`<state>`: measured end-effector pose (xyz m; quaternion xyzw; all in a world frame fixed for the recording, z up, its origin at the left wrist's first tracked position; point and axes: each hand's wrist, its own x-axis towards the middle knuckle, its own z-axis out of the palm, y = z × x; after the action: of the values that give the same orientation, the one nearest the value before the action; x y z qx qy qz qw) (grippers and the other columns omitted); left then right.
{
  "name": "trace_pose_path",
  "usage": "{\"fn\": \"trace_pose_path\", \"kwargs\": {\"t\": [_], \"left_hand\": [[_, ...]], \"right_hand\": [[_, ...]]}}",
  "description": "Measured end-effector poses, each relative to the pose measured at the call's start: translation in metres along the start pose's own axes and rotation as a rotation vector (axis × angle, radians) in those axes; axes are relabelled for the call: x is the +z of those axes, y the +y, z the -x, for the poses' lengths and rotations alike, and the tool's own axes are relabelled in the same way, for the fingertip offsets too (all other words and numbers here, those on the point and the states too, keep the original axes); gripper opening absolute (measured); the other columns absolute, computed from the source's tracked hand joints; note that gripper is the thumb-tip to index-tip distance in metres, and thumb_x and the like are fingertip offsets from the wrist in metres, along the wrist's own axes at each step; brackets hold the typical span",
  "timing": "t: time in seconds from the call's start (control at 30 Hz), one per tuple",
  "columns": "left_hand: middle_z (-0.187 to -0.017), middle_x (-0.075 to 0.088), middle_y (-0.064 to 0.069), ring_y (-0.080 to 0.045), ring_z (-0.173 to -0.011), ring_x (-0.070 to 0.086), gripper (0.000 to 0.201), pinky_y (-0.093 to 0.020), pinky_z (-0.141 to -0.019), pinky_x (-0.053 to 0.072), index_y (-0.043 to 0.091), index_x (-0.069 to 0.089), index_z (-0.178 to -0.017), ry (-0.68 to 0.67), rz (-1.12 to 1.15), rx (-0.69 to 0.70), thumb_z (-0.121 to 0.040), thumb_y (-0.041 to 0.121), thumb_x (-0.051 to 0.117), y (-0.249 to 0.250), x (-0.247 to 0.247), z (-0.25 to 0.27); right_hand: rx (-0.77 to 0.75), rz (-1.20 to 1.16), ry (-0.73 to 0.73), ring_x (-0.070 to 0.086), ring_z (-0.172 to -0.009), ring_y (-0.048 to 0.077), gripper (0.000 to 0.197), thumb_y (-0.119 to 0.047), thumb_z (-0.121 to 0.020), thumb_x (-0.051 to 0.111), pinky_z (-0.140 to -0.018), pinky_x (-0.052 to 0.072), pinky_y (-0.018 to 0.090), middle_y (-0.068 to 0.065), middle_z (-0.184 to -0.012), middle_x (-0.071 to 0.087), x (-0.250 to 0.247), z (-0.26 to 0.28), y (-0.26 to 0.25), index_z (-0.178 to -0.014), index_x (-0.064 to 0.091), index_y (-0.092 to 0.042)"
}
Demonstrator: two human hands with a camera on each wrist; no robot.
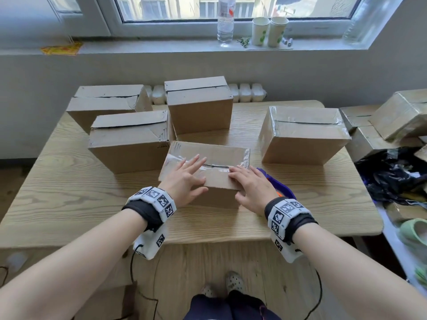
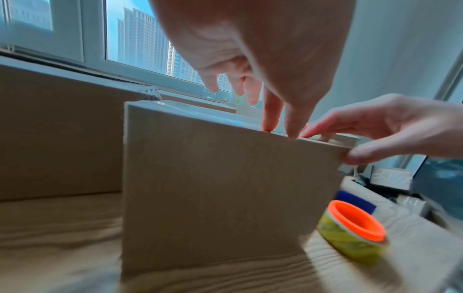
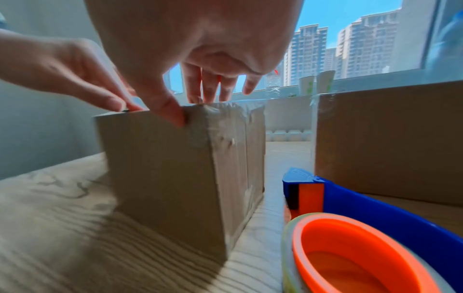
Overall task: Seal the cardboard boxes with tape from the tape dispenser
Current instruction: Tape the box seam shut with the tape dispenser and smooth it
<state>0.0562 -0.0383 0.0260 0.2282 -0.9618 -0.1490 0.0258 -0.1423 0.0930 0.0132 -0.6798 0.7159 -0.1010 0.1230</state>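
Note:
A small cardboard box (image 1: 215,155) stands near the table's front edge, with clear tape along its top seam and down its right end (image 3: 225,126). My left hand (image 1: 184,176) lies flat on the left part of its top, fingers spread and straight (image 2: 273,111). My right hand (image 1: 251,181) presses on the top's right near corner, its thumb (image 3: 172,113) down the near face. The blue tape dispenser (image 1: 279,188) with its orange core (image 3: 350,255) lies on the table just right of the box, free of both hands.
Three unsealed boxes (image 1: 129,139) stand behind and left; a taped box (image 1: 302,135) stands to the right. The wooden table (image 1: 69,195) has bare room at the front left. More boxes and a black bag (image 1: 392,176) crowd the right side. A bottle and cups stand on the windowsill.

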Motion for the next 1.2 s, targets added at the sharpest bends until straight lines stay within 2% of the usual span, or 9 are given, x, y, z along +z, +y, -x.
{"fn": "trace_pose_path", "kwargs": {"t": [0.13,0.2,0.3,0.47,0.67,0.77,0.93,1.03,1.2], "left_hand": [[-0.157,0.012,0.0,-0.012,-0.145,0.003,0.038,-0.036,-0.119,0.001,0.025,0.056,-0.129,-0.032,0.047,-0.116,-0.094,0.038,0.05,-0.001,-0.005,-0.001],[-0.158,0.006,-0.001,-0.013,-0.146,0.0,0.051,-0.037,-0.119,0.0,0.025,0.039,-0.141,-0.057,0.022,-0.228,-0.094,0.04,0.049,-0.013,-0.012,-0.008],[-0.158,0.002,-0.004,-0.017,-0.146,-0.002,0.063,-0.036,-0.118,-0.001,0.024,0.024,-0.147,-0.134,-0.037,-0.367,-0.093,0.045,0.048,-0.032,-0.021,-0.017],[-0.158,0.002,-0.004,-0.019,-0.146,-0.001,0.075,-0.041,-0.118,0.005,0.028,0.016,-0.149,-0.196,-0.006,-0.464,-0.088,0.056,0.048,-0.046,-0.018,-0.019],[-0.135,0.029,-0.01,-0.027,-0.122,0.042,0.094,-0.037,-0.105,0.037,0.018,0.026,-0.145,-0.129,0.123,-0.585,-0.071,0.061,0.067,-0.038,-0.023,-0.015],[-0.127,0.034,-0.007,-0.023,-0.111,0.048,0.078,-0.034,-0.097,0.041,0.016,0.037,-0.139,-0.126,0.194,-0.629,-0.077,0.052,0.068,-0.032,-0.024,-0.01],[-0.133,0.048,-0.013,-0.026,-0.12,0.049,0.048,-0.032,-0.097,0.037,0.01,0.043,-0.135,-0.1,0.346,-0.597,-0.091,0.024,0.057,-0.023,-0.016,-0.003],[-0.13,0.053,-0.013,-0.023,-0.119,0.051,0.042,-0.026,-0.093,0.038,0.007,0.047,-0.132,-0.033,0.489,-0.597,-0.091,0.014,0.056,-0.015,-0.011,0.001],[-0.132,0.052,-0.011,-0.02,-0.119,0.051,0.053,-0.03,-0.1,0.04,0.008,0.046,-0.135,0.043,0.734,-0.61,-0.086,0.006,0.063,-0.003,-0.001,0.005]], "right_hand": [[0.021,-0.067,0.036,0.034,-0.137,0.016,0.049,-0.012,-0.082,0.059,-0.116,0.015,0.029,0.0,-0.147,0.04,-0.005,0.001,-0.001,-0.131,0.051,-0.014],[-0.026,-0.089,0.172,0.057,-0.109,0.024,0.033,-0.016,-0.079,0.067,-0.096,0.041,0.031,0.005,-0.119,0.06,-0.007,0.006,-0.006,-0.111,0.061,-0.01],[0.007,-0.128,0.135,0.061,-0.083,0.022,0.016,-0.027,-0.086,0.06,-0.071,0.045,0.027,0.001,-0.09,0.063,-0.008,0.015,-0.02,-0.094,0.065,-0.013],[0.197,-0.198,-0.12,0.06,-0.111,0.024,0.035,-0.027,-0.095,0.047,-0.095,0.047,0.038,0.006,-0.12,0.065,0.0,0.016,-0.033,-0.127,0.058,-0.019],[0.396,-0.478,-0.178,0.047,-0.129,0.025,0.047,-0.02,-0.094,0.047,-0.109,0.034,0.037,0.008,-0.14,0.051,0.007,0.012,-0.03,-0.14,0.045,-0.015],[0.51,-0.871,-0.201,0.034,-0.139,0.02,0.064,-0.014,-0.094,0.054,-0.112,0.03,0.031,0.01,-0.153,0.03,0.006,0.01,-0.032,-0.148,0.023,-0.007],[0.65,-1.295,-0.236,0.048,-0.127,0.031,0.096,-0.016,-0.089,0.064,-0.097,0.047,0.046,0.008,-0.156,0.021,0.002,0.006,-0.035,-0.15,-0.008,-0.03],[0.624,-1.367,-0.168,0.048,-0.126,0.026,0.096,-0.007,-0.084,0.068,-0.096,0.047,0.047,0.001,-0.153,0.029,0.0,0.0,-0.028,-0.151,0.004,-0.03],[0.641,-1.342,-0.057,0.04,-0.132,0.021,0.084,0.015,-0.075,0.064,-0.103,0.044,0.044,0.004,-0.151,0.031,-0.003,-0.017,-0.006,-0.145,0.025,-0.01]]}}
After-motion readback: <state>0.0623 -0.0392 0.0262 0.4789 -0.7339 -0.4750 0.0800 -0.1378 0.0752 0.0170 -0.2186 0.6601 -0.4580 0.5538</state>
